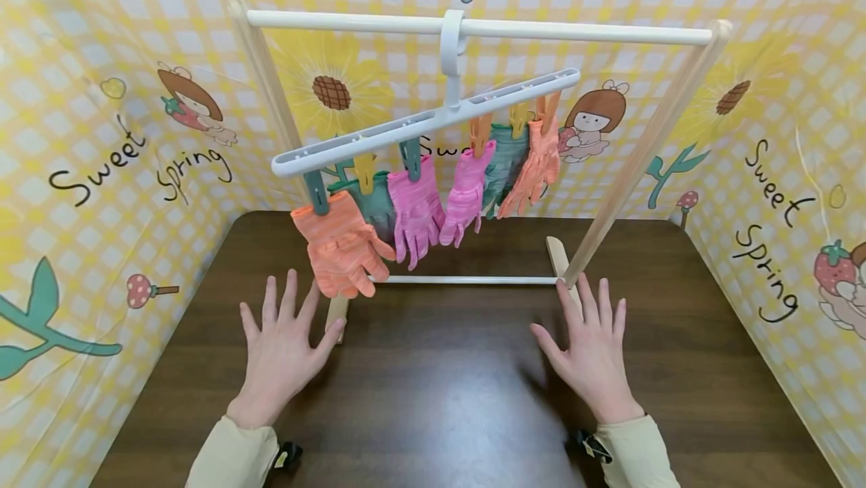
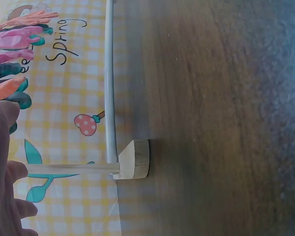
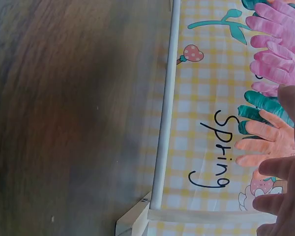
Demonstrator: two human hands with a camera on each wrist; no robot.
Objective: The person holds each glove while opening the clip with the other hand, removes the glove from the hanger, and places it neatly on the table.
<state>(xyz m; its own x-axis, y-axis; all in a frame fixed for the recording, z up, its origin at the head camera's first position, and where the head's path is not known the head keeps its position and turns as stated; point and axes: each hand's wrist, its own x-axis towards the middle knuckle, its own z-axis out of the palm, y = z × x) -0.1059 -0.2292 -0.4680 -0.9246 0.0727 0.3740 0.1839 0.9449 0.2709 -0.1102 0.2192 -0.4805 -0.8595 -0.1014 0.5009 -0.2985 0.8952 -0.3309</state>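
Over on the left, the left hand (image 1: 280,356) spreads its fingers straight; beyond those fingertips dangles an orange glove (image 1: 340,241), pegged by a clothespin (image 1: 316,192) to the white clip hanger (image 1: 379,139); rightward come a green glove (image 1: 380,206), two pink gloves (image 1: 414,206), a second green glove (image 1: 506,161), a second orange glove (image 1: 539,161); and the right hand (image 1: 591,356) fans out too, fingertips near the drying rack (image 1: 639,165).

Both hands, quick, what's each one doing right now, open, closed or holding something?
Left hand: open and spread, holding nothing.
Right hand: open and spread, holding nothing.
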